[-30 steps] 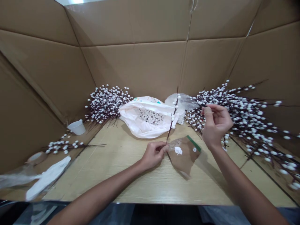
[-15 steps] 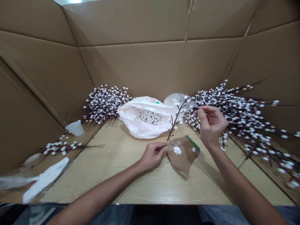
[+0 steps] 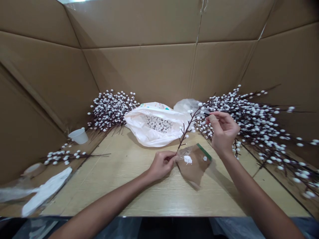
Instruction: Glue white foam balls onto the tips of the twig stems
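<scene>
Two bare hands work low over a wood-grain table [image 3: 139, 189], inside a cardboard enclosure [image 3: 142, 73]. L hand [image 3: 161, 165], center of frame, has thumb + fingers closed tight on the lower end of a dark-stemmed branch w/ white buds [image 3: 189, 123]. Branch angles up + right from that grip, its top end just beside R hand [image 3: 224, 134]. R fingers [image 3: 218, 117] curl in a narrow pinch w/ a beige wrap on the thumb [image 3: 212, 117]. Small dark tip [image 3: 206, 113] shows at the pinch; can't tell what it is or if it's held.

Just right of L hand, a see-through zip bag [image 3: 193, 166] lies flat on the table, green seal strip [image 3: 203, 152] at its upper edge, a few white buds [image 3: 187, 160] inside. Upper center: white plastic bag [image 3: 142, 130] holds a mass of loose white buds [image 3: 159, 123], w/ a see-through plastic bag [image 3: 185, 106] behind it to the right. Big pile of budded branches [image 3: 251, 127] sits right of frame, just behind R hand; smaller pile [image 3: 111, 111] upper left of center. Single branch [image 3: 64, 156] lies left, near a white cup [image 3: 79, 136] on its side. White plastic sheet [image 3: 46, 191] lies lower left.
</scene>
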The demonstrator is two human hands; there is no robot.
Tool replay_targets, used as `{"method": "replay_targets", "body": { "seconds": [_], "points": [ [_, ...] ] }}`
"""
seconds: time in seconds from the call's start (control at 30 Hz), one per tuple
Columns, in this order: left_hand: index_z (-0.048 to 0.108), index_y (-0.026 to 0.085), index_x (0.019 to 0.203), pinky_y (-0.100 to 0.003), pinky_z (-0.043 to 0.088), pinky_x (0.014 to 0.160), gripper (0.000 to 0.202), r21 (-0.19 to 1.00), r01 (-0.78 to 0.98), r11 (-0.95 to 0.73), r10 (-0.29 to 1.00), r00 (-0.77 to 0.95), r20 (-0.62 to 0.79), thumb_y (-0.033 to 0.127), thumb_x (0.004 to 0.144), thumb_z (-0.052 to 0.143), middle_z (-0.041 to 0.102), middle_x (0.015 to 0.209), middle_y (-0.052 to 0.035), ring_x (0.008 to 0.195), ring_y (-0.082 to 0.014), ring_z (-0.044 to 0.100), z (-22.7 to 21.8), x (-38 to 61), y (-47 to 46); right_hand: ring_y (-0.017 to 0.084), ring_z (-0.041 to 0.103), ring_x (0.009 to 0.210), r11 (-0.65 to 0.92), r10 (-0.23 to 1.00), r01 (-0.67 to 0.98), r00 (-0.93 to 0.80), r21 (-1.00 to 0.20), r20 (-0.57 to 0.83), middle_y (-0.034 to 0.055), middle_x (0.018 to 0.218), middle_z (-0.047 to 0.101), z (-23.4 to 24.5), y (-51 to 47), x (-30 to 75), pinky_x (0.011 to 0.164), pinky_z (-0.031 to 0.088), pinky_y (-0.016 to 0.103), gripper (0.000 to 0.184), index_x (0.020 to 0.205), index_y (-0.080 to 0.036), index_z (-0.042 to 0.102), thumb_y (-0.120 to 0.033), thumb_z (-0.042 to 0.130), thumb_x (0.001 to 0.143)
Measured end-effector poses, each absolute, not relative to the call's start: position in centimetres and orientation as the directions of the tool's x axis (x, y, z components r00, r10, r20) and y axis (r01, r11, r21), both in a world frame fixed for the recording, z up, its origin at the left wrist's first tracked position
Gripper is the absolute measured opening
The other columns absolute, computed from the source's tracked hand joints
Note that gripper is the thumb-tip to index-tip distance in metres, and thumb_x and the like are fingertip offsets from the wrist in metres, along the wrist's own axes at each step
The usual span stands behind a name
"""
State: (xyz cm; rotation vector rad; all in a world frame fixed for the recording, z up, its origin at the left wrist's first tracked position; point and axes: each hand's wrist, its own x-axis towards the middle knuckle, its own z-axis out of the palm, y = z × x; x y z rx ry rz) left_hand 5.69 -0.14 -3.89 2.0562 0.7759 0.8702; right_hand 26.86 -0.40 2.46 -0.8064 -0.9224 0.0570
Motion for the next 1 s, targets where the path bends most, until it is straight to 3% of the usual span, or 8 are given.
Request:
{"method": "replay_targets", "body": {
  "seconds": [0.83, 1.0],
  "points": [
    [0.073, 0.010, 0.087, -0.022, 0.045, 0.062, 0.025, 0.802, 0.249, -0.542, 0.748, 0.579, 0.326, 0.023, 0.088, 0.052, 0.073, 0.082, -0.0076, 0.075, -0.0183, 0.063, -3.8, 5.6, -0.2, 0.010, 0.055, 0.055, 0.722, 0.483, 0.063, 0.667, -0.689, 0.567, -0.0017, 0.063, 0.060, 2.9, -0.5, 27.1, 0.051, 0.043, 0.022, 0.011, 0.073, -0.015, 0.067, -0.024, 0.072, 0.068],
    [0.071, 0.010, 0.082, -0.021, 0.043, 0.060, 0.026, 0.807, 0.250, -0.535, 0.747, 0.587, 0.314, 0.024, 0.088, 0.051, 0.071, 0.077, -0.0067, 0.071, -0.0172, 0.061, -3.6, 5.6, -0.2, 0.009, 0.054, 0.054, 0.725, 0.407, 0.108, 0.730, -0.680, 0.549, -0.0021, 0.066, 0.060, 3.4, -0.4, 28.0, 0.051, 0.044, 0.022, 0.011, 0.074, -0.016, 0.065, -0.024, 0.070, 0.069]
  ]
}}
